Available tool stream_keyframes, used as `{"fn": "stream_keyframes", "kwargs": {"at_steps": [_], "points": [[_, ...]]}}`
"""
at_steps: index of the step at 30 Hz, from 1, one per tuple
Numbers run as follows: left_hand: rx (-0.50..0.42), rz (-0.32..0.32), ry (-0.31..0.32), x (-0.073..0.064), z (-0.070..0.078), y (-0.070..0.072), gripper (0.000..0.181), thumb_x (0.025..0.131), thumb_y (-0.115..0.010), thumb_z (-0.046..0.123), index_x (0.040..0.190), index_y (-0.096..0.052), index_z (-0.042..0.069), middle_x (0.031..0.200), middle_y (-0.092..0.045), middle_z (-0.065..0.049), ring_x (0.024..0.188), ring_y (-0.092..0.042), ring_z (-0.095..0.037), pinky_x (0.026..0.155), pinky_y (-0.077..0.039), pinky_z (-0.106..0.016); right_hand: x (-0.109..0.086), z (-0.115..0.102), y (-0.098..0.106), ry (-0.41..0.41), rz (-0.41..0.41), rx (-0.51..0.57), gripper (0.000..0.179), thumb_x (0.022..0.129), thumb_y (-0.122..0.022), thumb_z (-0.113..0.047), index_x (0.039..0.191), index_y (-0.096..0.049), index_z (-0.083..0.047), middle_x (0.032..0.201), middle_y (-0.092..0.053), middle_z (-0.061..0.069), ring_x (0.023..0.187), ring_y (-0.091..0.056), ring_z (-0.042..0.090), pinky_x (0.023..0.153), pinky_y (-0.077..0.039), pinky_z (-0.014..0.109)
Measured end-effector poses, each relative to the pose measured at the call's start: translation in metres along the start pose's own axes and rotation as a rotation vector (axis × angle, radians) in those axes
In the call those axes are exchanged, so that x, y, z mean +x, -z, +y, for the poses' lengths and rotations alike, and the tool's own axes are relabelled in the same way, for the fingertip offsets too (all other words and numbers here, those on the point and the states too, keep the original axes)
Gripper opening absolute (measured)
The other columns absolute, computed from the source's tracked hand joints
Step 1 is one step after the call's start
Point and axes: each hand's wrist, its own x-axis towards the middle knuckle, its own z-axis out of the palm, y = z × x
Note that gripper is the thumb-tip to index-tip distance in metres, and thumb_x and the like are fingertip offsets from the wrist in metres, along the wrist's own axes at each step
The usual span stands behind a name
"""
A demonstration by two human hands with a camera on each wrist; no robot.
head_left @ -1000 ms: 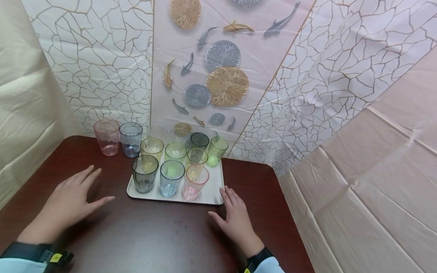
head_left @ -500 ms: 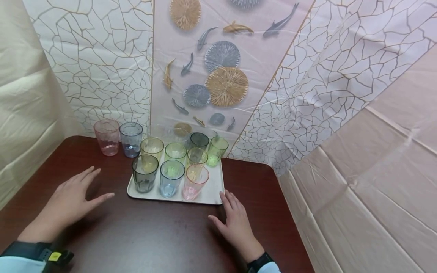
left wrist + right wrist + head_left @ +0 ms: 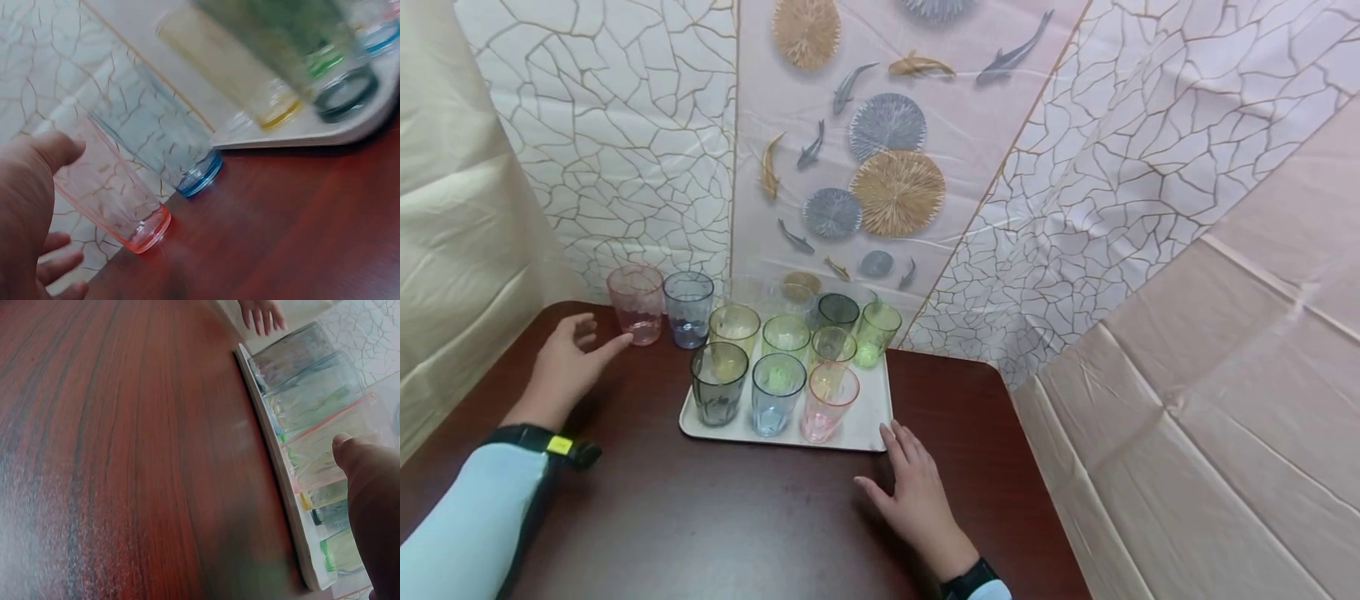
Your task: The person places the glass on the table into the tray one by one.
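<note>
My left hand (image 3: 567,360) is just left of a pink glass (image 3: 642,321), its thumb extended toward the glass and its fingers loosely bent, holding nothing. In the left wrist view the thumb overlaps the upper part of that pink glass (image 3: 147,228). Beside it on the dark table stands a blue glass (image 3: 688,312). My right hand (image 3: 917,504) has relaxed fingers, with the fingertips right at the front right corner of a white tray (image 3: 868,417). Several upright glasses fill the tray, among them a grey one (image 3: 718,400), a light blue one (image 3: 771,412) and a pink one (image 3: 822,421).
A patterned cloth (image 3: 887,125) hangs behind the wooden table (image 3: 737,525), and beige cloth (image 3: 1210,400) flanks it on the right. Toward the back of the tray stand a yellow glass (image 3: 733,321), a dark glass (image 3: 838,310) and a green glass (image 3: 877,333).
My left hand has moved forward, away from me, to the pink glass at the back left, and its fingers have bent more. The right hand stays almost in place by the tray corner.
</note>
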Motion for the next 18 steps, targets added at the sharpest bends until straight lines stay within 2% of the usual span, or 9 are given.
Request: {"fn": "stream_keyframes", "kwargs": {"at_steps": [4, 8, 13, 18], "points": [[-0.057, 0.014, -0.062, 0.025, 0.003, -0.008, 0.126, 0.085, -0.065, 0.075, 0.168, -0.002, 0.005, 0.169, -0.01, -0.03, 0.148, -0.022, -0.051, 0.108, -0.033, -0.074, 0.0, -0.001, 0.001, 0.012, 0.011, 0.003, 0.09, 0.092, -0.058, -0.074, 0.162, -0.043, -0.019, 0.162, -0.042, 0.01, 0.147, -0.036, 0.029, 0.113, -0.038, 0.061], [-0.12, 0.01, -0.118, 0.042, 0.007, -0.012, 0.124, 0.085, -0.067, 0.072, 0.17, 0.0, 0.012, 0.171, -0.008, -0.026, 0.15, -0.018, -0.051, 0.108, -0.031, -0.074, -0.002, -0.001, 0.002, 0.01, 0.013, -0.002, 0.091, 0.092, -0.058, -0.074, 0.161, -0.043, -0.018, 0.162, -0.042, 0.01, 0.147, -0.037, 0.03, 0.112, -0.039, 0.06], [-0.152, 0.004, -0.133, 0.054, 0.015, -0.015, 0.123, 0.085, -0.068, 0.071, 0.17, 0.002, 0.016, 0.172, -0.006, -0.024, 0.151, -0.015, -0.051, 0.109, -0.027, -0.076, -0.003, 0.0, 0.003, 0.011, 0.024, -0.004, 0.091, 0.091, -0.059, -0.074, 0.161, -0.044, -0.016, 0.161, -0.043, 0.01, 0.146, -0.038, 0.031, 0.111, -0.04, 0.061], [-0.141, 0.03, -0.13, 0.061, 0.017, -0.019, 0.12, 0.086, -0.067, 0.07, 0.17, 0.0, 0.016, 0.171, -0.01, -0.024, 0.15, -0.018, -0.051, 0.11, -0.028, -0.075, -0.005, -0.002, 0.007, 0.001, 0.002, 0.013, 0.092, 0.092, -0.058, -0.075, 0.163, -0.04, -0.019, 0.163, -0.04, 0.01, 0.147, -0.036, 0.03, 0.112, -0.038, 0.061]]}}
